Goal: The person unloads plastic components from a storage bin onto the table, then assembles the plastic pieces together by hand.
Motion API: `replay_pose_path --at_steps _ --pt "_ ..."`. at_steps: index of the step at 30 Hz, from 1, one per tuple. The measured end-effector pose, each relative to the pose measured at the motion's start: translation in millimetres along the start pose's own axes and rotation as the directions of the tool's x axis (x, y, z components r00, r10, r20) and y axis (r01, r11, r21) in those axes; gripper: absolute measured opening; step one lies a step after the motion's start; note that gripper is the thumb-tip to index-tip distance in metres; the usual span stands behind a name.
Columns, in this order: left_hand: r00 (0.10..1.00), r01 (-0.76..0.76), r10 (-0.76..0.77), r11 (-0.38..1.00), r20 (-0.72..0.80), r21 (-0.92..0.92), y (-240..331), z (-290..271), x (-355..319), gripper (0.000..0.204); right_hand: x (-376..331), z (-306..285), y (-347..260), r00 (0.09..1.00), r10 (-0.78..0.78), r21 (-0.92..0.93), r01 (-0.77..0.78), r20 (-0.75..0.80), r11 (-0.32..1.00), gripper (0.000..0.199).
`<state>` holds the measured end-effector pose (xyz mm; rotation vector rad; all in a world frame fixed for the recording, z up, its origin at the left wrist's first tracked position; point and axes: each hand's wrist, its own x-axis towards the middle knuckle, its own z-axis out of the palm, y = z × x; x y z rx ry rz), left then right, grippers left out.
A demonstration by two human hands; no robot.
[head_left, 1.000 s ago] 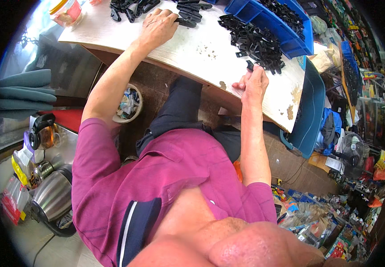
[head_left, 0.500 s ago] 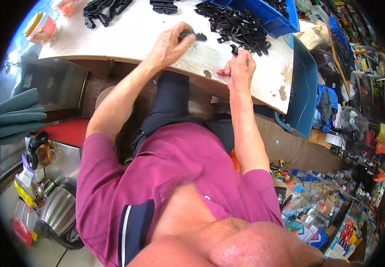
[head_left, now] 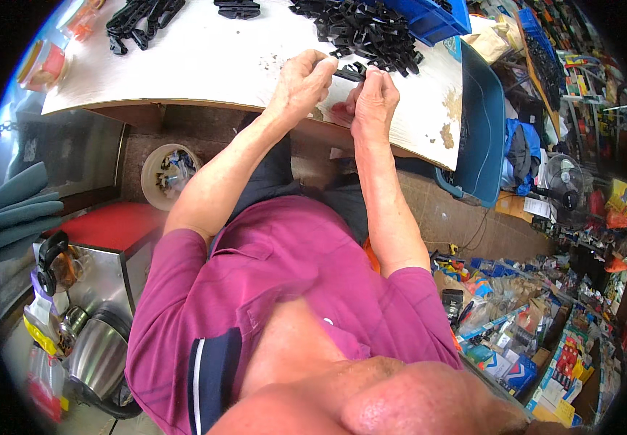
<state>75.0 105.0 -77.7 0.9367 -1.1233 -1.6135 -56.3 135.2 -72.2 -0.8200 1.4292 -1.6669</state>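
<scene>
My left hand (head_left: 304, 85) and my right hand (head_left: 376, 101) are close together above the front edge of the white table (head_left: 183, 69). Between them is a black plastic part (head_left: 349, 73), pinched at its left end by my left fingers and at its right end by my right thumb and fingers. Whether it is one piece or two joined pieces I cannot tell. Just beyond my right hand lies a heap of small black plastic pieces (head_left: 368, 36). Longer black parts (head_left: 143, 20) lie at the far left, and a small stack of black parts (head_left: 238, 9) sits at the far middle.
A blue bin (head_left: 436, 22) stands behind the heap. A lidded jar (head_left: 42, 67) is at the table's left end. Below the table are a white bucket (head_left: 155, 187) with scraps and, at right, a teal tub (head_left: 484, 138). A steel kettle (head_left: 99, 351) stands lower left.
My left hand has moved right with its black piece, meeting the piece in my right hand. The whole view has shifted slightly, uncovering the bucket.
</scene>
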Motion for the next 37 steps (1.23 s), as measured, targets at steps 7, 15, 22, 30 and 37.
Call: replay_pose_path --at_steps 7,15,22,30,37 --pt "0.997 -0.057 0.057 0.998 -0.042 0.007 -9.5 32.7 -1.7 0.027 5.7 -10.5 6.4 0.994 -0.111 -0.058 0.11 -0.005 0.992 0.028" --pt "0.998 -0.058 0.056 0.991 0.016 0.12 -17.0 17.1 8.9 0.029 0.1 -8.2 -0.5 0.997 0.007 -0.095 0.001 0.081 0.995 0.032" --pt "0.998 -0.063 0.064 0.997 -0.023 0.051 -7.2 6.8 1.8 0.026 1.6 -13.3 4.3 0.995 0.016 -0.06 -0.01 0.1 0.998 0.036" --pt "0.968 -0.227 0.242 0.958 -0.067 0.177 -25.4 37.3 8.5 0.027 3.9 -15.1 4.2 0.993 -0.084 -0.074 0.091 0.081 0.993 0.03" --pt "0.998 -0.026 0.028 0.999 -0.055 0.042 -13.1 17.9 6.4 0.026 2.3 -18.4 10.7 0.996 -0.045 -0.008 0.046 0.078 0.999 0.026"
